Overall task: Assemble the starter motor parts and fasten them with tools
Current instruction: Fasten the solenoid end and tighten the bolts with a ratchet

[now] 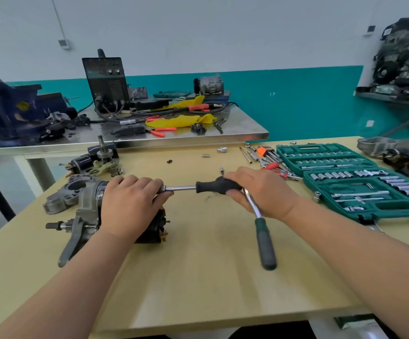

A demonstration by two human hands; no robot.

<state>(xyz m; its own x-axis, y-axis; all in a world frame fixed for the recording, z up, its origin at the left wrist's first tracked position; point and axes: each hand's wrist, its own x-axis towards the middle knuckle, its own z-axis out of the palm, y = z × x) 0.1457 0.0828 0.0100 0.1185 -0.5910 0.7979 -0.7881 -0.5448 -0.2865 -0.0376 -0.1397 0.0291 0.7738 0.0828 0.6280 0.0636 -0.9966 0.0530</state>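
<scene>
In the head view, the starter motor (81, 209) is seen lying on its side at the near left of the wooden table (198, 277), with its cast nose pointing left. The left hand (130, 201) is laid over the motor's dark body, and its fingertips are curled round the steel tip of the nut driver (213, 186). The driver is held level between both hands. Its black handle is gripped by the right hand (259, 189), whose fingers are wrapped over it.

A ratchet (264, 241) with a green grip is seen on the table below the right hand. Its chrome neck runs under the palm; whether it is held cannot be told. An open green socket case (360, 189) is set on the right of the table, with loose bits just left of it. Further motor parts (95, 160) are gathered at the far left edge. Beyond, a steel bench (235, 133) carries a welder (105, 81), a blue vise (7, 108) and a yellow cloth (181, 120).
</scene>
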